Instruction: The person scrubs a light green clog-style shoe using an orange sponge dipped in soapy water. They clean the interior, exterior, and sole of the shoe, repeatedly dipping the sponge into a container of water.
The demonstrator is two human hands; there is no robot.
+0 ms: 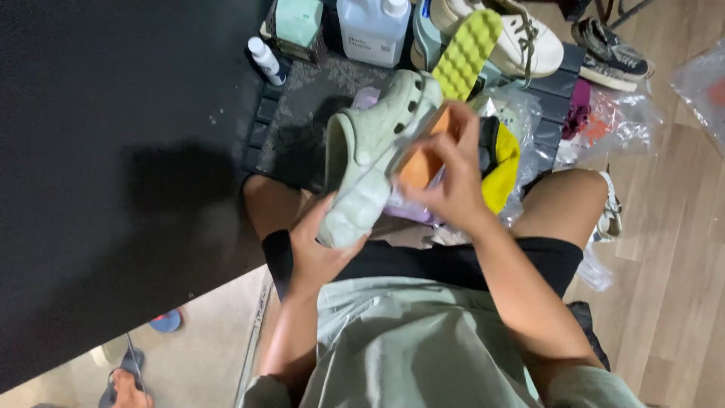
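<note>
My left hand (321, 245) grips the heel end of a pale green clog (370, 147), holding it tilted above my lap. Against the clog's side, my right hand (453, 177) presses an orange sponge or cloth (420, 162). A yellow and black cloth (500, 162) lies just behind my right hand. Under the clog I see a bit of lilac material (408, 211). My knees and black shorts are below.
On a dark mat (302, 113) ahead stand a clear plastic jug (374, 26), a small white bottle (266, 60), a mint box (298, 21) and a yellow-green ridged sole (467, 53). White sneakers (521, 34), another pair (612, 49) and plastic bags (619, 121) lie right. A black surface (113, 151) fills the left.
</note>
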